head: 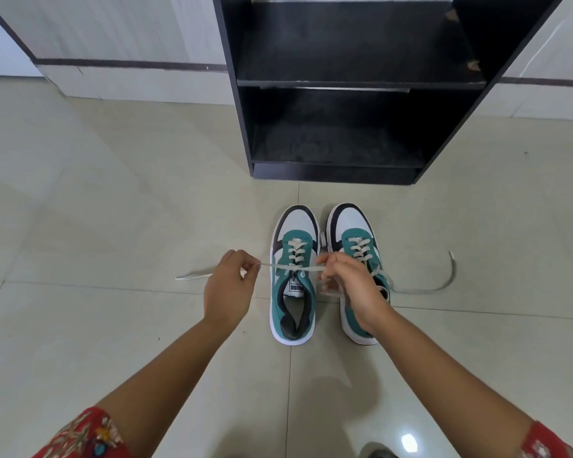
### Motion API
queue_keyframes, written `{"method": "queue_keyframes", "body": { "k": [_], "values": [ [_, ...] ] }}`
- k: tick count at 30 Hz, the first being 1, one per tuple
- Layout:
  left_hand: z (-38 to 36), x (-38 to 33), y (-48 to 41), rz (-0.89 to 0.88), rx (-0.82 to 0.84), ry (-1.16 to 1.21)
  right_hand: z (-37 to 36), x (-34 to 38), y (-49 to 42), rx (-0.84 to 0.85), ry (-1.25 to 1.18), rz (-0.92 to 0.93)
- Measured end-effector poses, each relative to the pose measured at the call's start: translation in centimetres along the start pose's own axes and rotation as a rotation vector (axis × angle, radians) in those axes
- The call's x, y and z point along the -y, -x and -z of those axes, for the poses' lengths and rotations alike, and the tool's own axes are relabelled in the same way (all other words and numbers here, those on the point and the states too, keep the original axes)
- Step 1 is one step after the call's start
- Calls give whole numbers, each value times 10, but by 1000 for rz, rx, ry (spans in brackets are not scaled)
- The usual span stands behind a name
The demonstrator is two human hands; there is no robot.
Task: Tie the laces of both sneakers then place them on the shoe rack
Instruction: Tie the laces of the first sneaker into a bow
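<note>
Two teal, white and black sneakers stand side by side on the tiled floor, toes toward the rack. My left hand (229,285) pinches one end of the left sneaker's (293,292) white lace and pulls it out to the left. My right hand (348,285) grips the other end of that lace and partly covers the right sneaker (354,233). The lace is stretched taut across the left sneaker's tongue. The right sneaker's lace (444,282) lies loose on the floor to the right. The black shoe rack (354,82) stands just beyond the shoes, its shelves bare.
Pale floor tiles (113,209) spread on all sides. A white wall with a dark stripe (129,64) runs behind the rack. My red patterned sleeves show at the bottom corners.
</note>
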State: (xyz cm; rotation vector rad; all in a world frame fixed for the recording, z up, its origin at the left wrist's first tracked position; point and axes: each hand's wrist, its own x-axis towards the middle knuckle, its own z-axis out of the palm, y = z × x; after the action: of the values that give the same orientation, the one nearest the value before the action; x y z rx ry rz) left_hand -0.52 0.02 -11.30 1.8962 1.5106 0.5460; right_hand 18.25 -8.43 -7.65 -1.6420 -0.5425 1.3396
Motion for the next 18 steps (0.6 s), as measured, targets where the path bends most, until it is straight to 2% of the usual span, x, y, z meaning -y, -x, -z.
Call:
{"method": "queue_keyframes", "body": {
  "k": [2,4,6,8,10,11,13,15,18],
  "values": [
    [2,2,-3,26,-7,-23,3,-1,-5,-64,-126,-81],
    [6,6,-6,90,-11,-44,9,-3,-5,-176,-101,-120],
    [5,13,-7,144,15,-65,8,-8,0,-215,60,-92],
    [1,20,-6,143,106,-116,5,-13,2,-188,452,35],
    [-2,24,-6,50,212,-240,3,-13,1,-70,912,128],
    [-3,23,-6,-18,237,-270,2,-10,0,-12,1040,153],
    [-4,14,-5,-192,250,-210,-4,-8,-1,50,1100,201],
    [-8,4,-3,-354,249,-162,-12,-7,0,-31,1101,291],
    [-13,-2,-2,-411,163,-195,-17,-7,-3,-126,1203,367]
  ]
}}
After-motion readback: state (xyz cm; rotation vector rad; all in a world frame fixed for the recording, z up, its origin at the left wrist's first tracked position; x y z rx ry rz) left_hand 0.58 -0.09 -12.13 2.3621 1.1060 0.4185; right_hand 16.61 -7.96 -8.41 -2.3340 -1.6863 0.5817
